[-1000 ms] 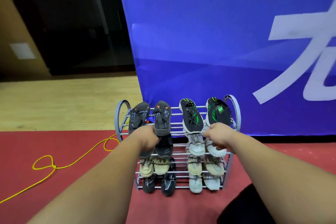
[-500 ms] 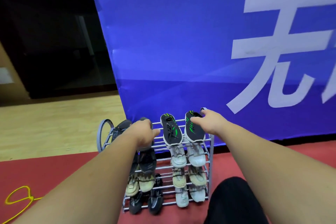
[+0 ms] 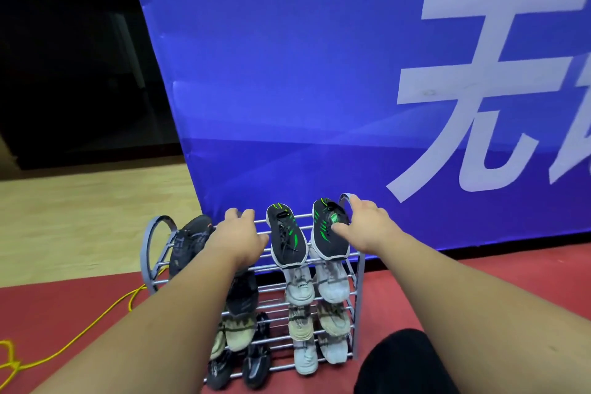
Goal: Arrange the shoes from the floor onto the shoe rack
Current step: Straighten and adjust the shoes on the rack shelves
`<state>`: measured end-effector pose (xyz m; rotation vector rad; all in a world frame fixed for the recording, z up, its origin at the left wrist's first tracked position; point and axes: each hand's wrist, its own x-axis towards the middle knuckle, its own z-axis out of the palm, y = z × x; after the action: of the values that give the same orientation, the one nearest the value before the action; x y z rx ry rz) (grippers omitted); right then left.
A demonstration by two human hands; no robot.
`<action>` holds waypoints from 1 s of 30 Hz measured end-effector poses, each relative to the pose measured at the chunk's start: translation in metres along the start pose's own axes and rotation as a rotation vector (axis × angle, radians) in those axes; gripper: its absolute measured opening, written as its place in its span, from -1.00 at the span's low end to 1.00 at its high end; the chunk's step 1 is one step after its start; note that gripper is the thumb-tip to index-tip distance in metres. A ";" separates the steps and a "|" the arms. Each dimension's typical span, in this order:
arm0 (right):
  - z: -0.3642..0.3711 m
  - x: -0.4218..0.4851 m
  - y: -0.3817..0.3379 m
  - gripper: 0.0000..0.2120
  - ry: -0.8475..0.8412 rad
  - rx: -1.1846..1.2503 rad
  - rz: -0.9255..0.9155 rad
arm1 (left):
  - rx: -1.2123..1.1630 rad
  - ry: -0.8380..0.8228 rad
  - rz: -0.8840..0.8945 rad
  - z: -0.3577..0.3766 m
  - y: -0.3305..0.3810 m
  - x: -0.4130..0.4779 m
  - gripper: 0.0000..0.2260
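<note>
We are looking down on the shoe rack [image 3: 358, 297], which is standing on red carpet [image 3: 64, 313] with its back just beside a blue fabric banner [image 3: 303, 73]. Its tiers are running as thin, shiny metal bars between grey side frames, each frame ending in a round loop at the top. On the top tier a black knit pair [image 3: 286, 240] with green stripes and white soles is lying toes toward us on the right half. A dark grey shoe [image 3: 188, 243] with an orange fleck is lying at the left end. Below, a white pair [image 3: 299, 288] is sitting under the green-striped one, and beige shoes [image 3: 332, 318] are filling the third tier. A glossy black pair [image 3: 254, 368] and a pale pair [image 3: 305, 358] are sharing the bottom.

Our left hand [image 3: 238, 238] is lying palm down over the top bars, fingers bending toward the rear bar; we cannot tell whether it is clamped on anything. Our right hand [image 3: 367, 227] is resting with fingers spread apart, thumb tip touching the right green-striped shoe and forefinger reaching the right loop.

One large white character [image 3: 479, 83], 无, is showing on the banner; the next is being cut by the picture's edge. Lettering on the white pair is too small to read.

Left of the rack, carpet is lying open up to a pale wooden floor [image 3: 80, 217], with a yellow cord [image 3: 80, 334] trailing across it. A black-clad knee [image 3: 406, 365] is sitting near the rack's right front corner.
</note>
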<state>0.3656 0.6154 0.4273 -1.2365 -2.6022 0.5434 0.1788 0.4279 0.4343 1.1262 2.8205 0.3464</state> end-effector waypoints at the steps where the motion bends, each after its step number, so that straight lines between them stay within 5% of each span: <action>1: 0.003 0.005 0.000 -0.30 -0.009 -0.003 -0.002 | 0.002 0.001 -0.004 0.004 0.000 0.003 -0.50; 20: 0.088 0.066 0.035 -0.52 -0.041 0.134 0.006 | -0.155 -0.192 -0.096 0.099 0.029 0.082 -0.37; 30: 0.129 0.078 0.035 -0.44 0.054 -0.011 -0.095 | -0.408 -0.160 -0.189 0.164 0.033 0.097 0.26</action>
<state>0.2973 0.6660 0.2973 -1.1083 -2.6060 0.4723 0.1572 0.5475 0.2831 0.7597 2.5276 0.7363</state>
